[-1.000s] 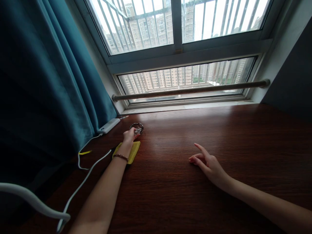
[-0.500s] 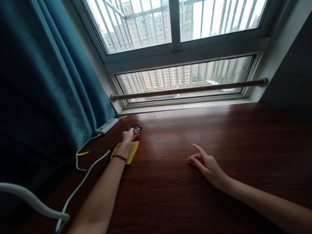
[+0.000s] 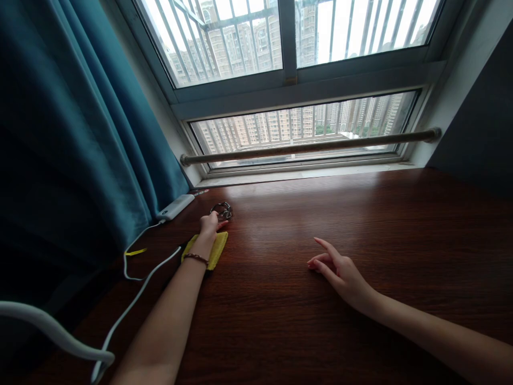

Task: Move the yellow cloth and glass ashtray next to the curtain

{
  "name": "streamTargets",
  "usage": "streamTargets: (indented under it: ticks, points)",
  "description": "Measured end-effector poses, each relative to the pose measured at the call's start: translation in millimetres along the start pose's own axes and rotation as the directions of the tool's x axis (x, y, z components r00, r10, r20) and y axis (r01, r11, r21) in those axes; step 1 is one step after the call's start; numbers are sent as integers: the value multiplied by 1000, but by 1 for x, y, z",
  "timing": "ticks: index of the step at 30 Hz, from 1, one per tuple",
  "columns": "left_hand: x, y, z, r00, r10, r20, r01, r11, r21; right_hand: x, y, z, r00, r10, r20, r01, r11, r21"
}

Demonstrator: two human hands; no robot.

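Observation:
My left hand (image 3: 209, 222) reaches out over the dark wooden surface, its fingers pinching the near side of a shiny dark metal loop (image 3: 223, 209). The loop resembles a bracelet or a metal watch band; I cannot tell which. Beneath my left wrist lies a folded yellow cloth (image 3: 218, 249), partly hidden by the forearm. My right hand (image 3: 339, 270) hovers or rests at the middle right, index finger stretched out and the others loosely bent, with nothing visible in it.
A white power strip (image 3: 176, 207) lies by the blue curtain (image 3: 120, 133), with a white cable (image 3: 138, 289) running toward me. A yellow strip (image 3: 136, 251) is near the cord. Across the window stretches a metal rail (image 3: 312, 147) above the back edge of the wooden surface (image 3: 260, 321).
The metal loop has turned slightly in my left hand, which stays in nearly the same spot. My right hand has hardly moved.

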State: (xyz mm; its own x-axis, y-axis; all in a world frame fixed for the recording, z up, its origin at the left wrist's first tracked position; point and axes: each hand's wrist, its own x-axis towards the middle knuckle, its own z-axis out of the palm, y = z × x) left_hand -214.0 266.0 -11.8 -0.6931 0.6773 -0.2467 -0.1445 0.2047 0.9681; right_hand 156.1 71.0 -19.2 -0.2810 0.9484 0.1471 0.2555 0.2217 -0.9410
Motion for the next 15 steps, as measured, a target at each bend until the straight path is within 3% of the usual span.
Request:
streamTargets:
  ticks: [15]
  points:
    - [-8,4,0,997,-68,21,68,998,8,-1,-2,-1,1000,1,6,-1,1000,-10]
